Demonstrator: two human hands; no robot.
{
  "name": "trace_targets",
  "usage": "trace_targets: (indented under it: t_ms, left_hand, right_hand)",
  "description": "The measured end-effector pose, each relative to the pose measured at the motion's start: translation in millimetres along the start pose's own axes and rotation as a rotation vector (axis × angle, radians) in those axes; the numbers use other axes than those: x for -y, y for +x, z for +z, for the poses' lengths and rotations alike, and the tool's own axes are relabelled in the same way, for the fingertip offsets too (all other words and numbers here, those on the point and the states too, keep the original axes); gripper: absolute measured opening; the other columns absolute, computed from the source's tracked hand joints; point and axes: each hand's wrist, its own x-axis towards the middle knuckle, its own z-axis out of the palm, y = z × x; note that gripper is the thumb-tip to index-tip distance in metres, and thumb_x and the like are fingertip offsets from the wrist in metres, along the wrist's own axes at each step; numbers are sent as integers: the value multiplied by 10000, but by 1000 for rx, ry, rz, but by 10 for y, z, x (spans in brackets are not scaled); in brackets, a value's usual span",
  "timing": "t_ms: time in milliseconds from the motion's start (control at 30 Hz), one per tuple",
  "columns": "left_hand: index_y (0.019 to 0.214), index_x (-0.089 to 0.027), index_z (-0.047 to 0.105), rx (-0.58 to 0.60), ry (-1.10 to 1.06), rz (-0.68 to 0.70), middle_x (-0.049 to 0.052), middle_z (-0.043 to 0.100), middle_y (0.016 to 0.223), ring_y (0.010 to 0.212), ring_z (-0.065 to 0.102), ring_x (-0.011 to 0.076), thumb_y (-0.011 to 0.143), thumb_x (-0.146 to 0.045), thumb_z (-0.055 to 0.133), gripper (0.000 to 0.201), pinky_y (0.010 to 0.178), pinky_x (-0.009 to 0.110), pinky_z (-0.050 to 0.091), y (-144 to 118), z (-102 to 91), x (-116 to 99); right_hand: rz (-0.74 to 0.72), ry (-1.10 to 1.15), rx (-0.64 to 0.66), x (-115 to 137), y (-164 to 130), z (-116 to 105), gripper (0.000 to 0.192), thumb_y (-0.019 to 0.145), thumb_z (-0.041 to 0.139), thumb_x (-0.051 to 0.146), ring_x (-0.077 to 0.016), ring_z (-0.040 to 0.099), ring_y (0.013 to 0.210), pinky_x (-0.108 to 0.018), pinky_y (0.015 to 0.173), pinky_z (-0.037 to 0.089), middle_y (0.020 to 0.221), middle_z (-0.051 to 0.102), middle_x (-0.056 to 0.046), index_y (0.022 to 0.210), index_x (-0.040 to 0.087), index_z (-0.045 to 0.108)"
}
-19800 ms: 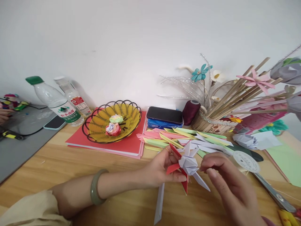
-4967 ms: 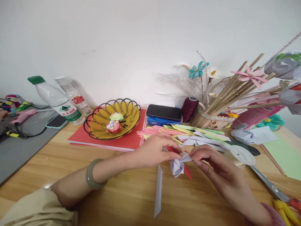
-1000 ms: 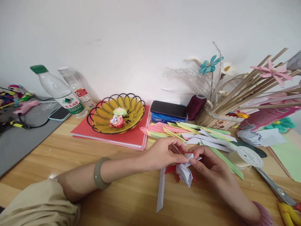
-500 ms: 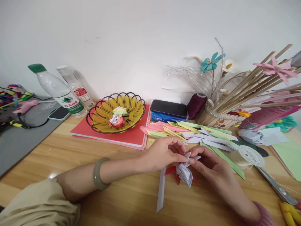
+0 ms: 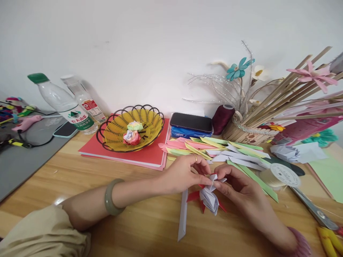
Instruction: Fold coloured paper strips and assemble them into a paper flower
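Observation:
A folded paper flower (image 5: pixel 209 198) of pale lilac and red strips hangs just above the wooden table (image 5: pixel 80 178), held between both hands. My left hand (image 5: pixel 184 173), with a ring and a green bangle on the wrist, pinches its top from the left. My right hand (image 5: pixel 235 184) pinches the same top from the right. A loose lilac folded strip (image 5: pixel 183 214) lies on the table under my left hand. A heap of coloured folded strips (image 5: pixel 214 150) lies just behind the hands.
A yellow wire basket (image 5: pixel 150 125) with two paper balls sits on red card (image 5: pixel 118 153). Two water bottles (image 5: pixel 64 105), a phone on a tissue pack (image 5: pixel 190 125), a thread spool (image 5: pixel 221 118), a stick-filled holder (image 5: pixel 249 134), a wire reel (image 5: pixel 281 175) and scissors (image 5: pixel 325 235) surround the work area.
Over twenty seconds the flower's loose strip ends were drawn together at the top. In the last second both hands stayed pinched on it and barely moved.

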Motion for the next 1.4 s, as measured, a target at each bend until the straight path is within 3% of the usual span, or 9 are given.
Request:
trace_targets:
  t_ms: [533,933,1400]
  left_hand:
    - [638,-134,549,73,173,-81,-18,549,651,616,494,87,583,-247,699,196,582,206,384,14,-48,-37]
    - [642,-126,551,75,119,-117,-18,557,646,605,505,77,575,-190,696,172,586,199,399,45,-56,-13]
    - [642,-124,574,50,201,-136,-17,557,639,588,496,74,586,-202,681,144,562,194,391,28,-41,-50]
  right_hand:
    - [148,61,159,7,-21,-28,186,765,582,366,-124,517,701,-238,630,421,747,521,18,748,209,484]
    - [204,-3,141,20,1,-30,243,731,595,426,-140,542,688,-247,612,431,731,559,8,763,199,515]
    - [219,6,133,21,12,-28,224,726,606,402,-132,535,677,-234,611,417,706,562,14,729,199,513]
